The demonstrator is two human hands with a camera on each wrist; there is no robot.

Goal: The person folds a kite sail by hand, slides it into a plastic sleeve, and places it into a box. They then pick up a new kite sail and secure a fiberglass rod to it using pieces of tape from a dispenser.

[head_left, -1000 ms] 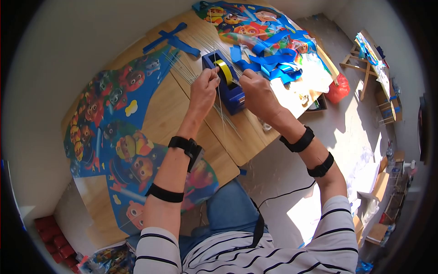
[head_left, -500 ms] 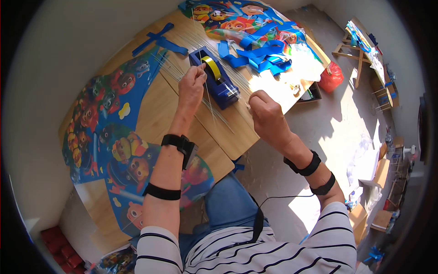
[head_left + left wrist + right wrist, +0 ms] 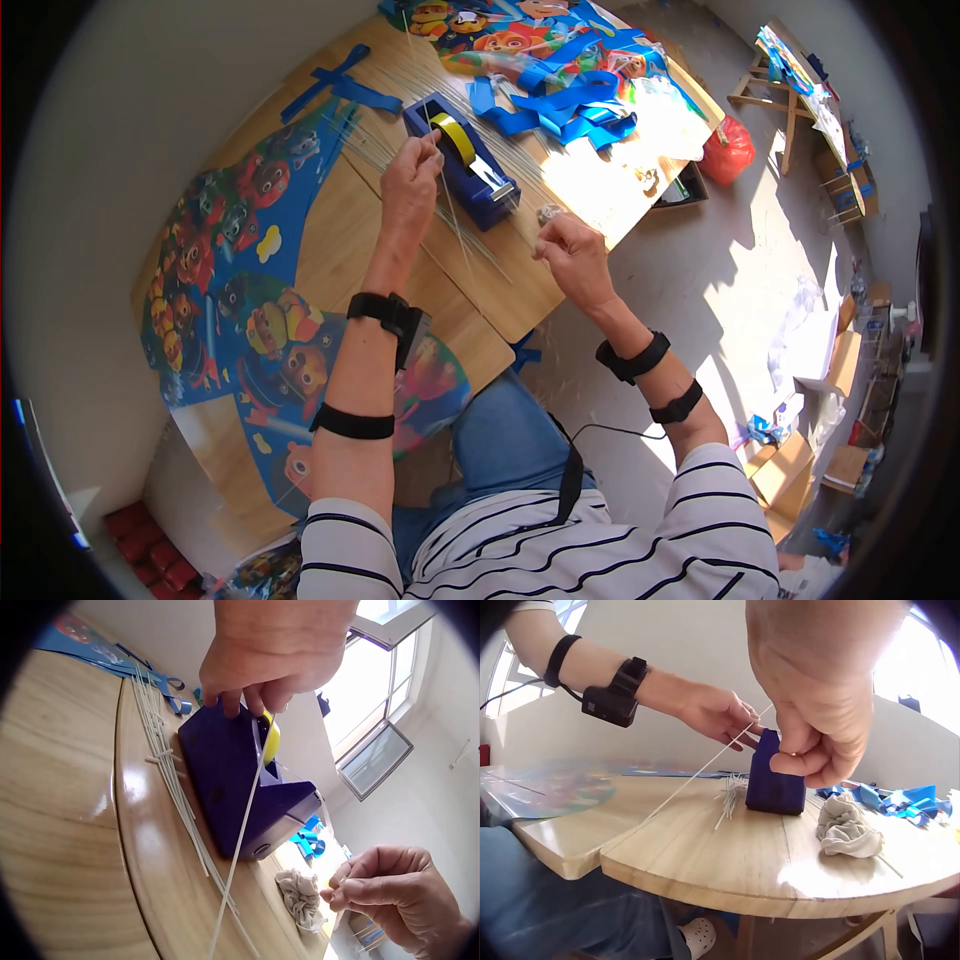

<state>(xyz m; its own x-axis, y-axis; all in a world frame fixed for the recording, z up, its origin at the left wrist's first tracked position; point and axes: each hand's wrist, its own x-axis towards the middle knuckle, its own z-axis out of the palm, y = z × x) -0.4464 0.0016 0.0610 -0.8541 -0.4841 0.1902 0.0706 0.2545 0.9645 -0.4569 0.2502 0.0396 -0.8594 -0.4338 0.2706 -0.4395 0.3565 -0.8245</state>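
My left hand point(image 3: 408, 190) pinches a thin white stick point(image 3: 244, 832) between thumb and fingertips. The stick slants down across the side of a dark blue tape dispenser point(image 3: 487, 208) holding a yellow-cored tape roll point(image 3: 455, 138). That hand is right beside the roll end of the dispenser. Off its cutter end, my right hand point(image 3: 575, 255) presses thumb and forefinger together on a tiny clear bit that looks like tape point(image 3: 343, 880), mostly hidden by the fingers. Several loose white sticks point(image 3: 172, 780) lie on the table alongside the dispenser.
A crumpled beige cloth point(image 3: 847, 829) lies near the table edge point(image 3: 742, 904). Blue ribbons point(image 3: 575, 110) and printed cartoon sheets point(image 3: 500, 40) cover the far side; another large printed sheet point(image 3: 285, 300) spreads on the left. A red bag point(image 3: 727, 152) stands beyond the table.
My right hand has moved from the dispenser's cutter end toward the near table edge, pinching the small clear bit. The left hand still holds the stick by the dispenser; the view has shifted slightly.
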